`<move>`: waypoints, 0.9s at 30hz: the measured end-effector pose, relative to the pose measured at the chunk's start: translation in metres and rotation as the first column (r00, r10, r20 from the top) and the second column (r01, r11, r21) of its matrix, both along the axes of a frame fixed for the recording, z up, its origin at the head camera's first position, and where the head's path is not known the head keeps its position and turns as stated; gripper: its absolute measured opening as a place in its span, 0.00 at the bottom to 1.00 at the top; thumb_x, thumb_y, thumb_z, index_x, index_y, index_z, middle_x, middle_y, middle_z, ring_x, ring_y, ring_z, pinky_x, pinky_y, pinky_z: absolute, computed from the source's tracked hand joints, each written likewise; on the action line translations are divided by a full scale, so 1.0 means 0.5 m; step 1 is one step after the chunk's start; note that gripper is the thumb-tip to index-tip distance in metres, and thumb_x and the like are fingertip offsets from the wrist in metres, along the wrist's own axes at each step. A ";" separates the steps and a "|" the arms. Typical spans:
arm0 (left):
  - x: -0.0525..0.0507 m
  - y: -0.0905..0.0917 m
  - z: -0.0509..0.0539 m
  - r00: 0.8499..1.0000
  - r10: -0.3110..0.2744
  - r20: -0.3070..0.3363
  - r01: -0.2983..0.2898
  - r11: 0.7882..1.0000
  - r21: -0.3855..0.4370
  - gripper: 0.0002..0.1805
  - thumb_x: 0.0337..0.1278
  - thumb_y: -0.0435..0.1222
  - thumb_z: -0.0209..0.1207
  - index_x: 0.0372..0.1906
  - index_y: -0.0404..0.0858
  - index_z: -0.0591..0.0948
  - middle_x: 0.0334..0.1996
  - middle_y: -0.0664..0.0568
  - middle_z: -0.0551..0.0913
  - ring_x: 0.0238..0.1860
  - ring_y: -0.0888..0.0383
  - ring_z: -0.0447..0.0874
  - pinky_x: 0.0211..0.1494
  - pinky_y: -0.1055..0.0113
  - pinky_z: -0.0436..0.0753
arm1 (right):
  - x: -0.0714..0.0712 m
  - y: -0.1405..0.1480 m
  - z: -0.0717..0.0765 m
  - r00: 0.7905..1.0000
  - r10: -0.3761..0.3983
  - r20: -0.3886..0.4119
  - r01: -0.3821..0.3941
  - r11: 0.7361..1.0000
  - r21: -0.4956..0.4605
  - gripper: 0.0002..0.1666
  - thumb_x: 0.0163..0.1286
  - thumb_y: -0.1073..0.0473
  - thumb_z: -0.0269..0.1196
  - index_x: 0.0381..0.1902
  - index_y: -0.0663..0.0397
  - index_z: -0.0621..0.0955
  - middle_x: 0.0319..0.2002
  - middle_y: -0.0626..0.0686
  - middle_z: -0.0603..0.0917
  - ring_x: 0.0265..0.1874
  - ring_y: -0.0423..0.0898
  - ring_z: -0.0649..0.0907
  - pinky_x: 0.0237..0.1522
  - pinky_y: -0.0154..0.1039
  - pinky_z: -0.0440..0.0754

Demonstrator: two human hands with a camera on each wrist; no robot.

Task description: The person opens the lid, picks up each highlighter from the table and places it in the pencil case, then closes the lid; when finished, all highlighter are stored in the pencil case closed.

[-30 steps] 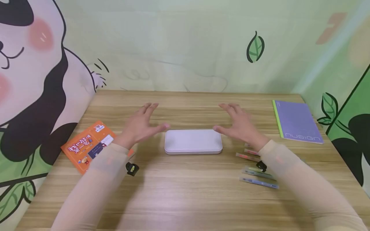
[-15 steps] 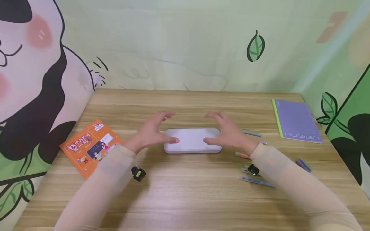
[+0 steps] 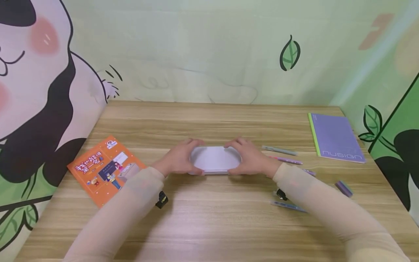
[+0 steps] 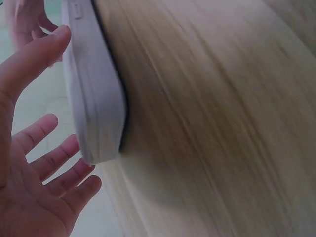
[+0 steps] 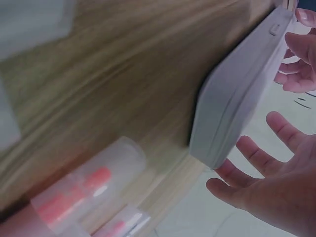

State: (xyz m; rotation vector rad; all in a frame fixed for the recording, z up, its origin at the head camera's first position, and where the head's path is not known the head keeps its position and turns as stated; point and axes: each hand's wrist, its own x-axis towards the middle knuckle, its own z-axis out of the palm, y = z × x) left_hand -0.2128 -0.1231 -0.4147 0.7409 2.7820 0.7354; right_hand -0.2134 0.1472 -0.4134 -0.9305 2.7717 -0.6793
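A flat white pencil case with rounded corners lies lengthwise at the middle of the desk. My left hand grips its left end, thumb along the front edge and fingers curving to the back edge. My right hand holds the right end in the same way, mirrored. In the left wrist view the case's side shows a small latch near the top, with the thumb by its edge. In the right wrist view the fingers stand at the case's end. The ends are partly hidden by the hands.
An orange booklet lies at the left, partly under my left forearm. A purple notebook rests at the back right. Several pens, including a grey one and a blue one, and a small purple block lie at the right.
Both hands have come down and inward from beside and above the pencil case onto its two ends. The case stays in place, and more pens show beside my right arm.
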 end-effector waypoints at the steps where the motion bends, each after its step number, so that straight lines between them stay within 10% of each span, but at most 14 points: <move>1: -0.002 -0.001 -0.003 1.000 -0.004 0.002 0.004 1.000 -0.006 0.54 0.26 0.52 0.78 0.68 0.46 0.69 0.64 0.44 0.71 0.61 0.45 0.73 0.61 0.48 0.74 | 0.000 -0.001 -0.001 1.000 -0.001 0.003 0.001 1.000 0.006 0.47 0.46 0.46 0.75 0.64 0.50 0.72 0.62 0.60 0.70 0.61 0.61 0.69 0.61 0.59 0.69; 27: -0.014 -0.017 -0.037 0.999 -0.042 -0.004 0.042 0.998 -0.040 0.51 0.29 0.49 0.76 0.68 0.50 0.67 0.65 0.43 0.70 0.61 0.43 0.73 0.62 0.46 0.73 | -0.022 0.002 0.002 0.998 0.049 -0.029 -0.046 0.993 0.113 0.48 0.39 0.46 0.79 0.60 0.49 0.74 0.58 0.58 0.76 0.56 0.57 0.76 0.58 0.53 0.75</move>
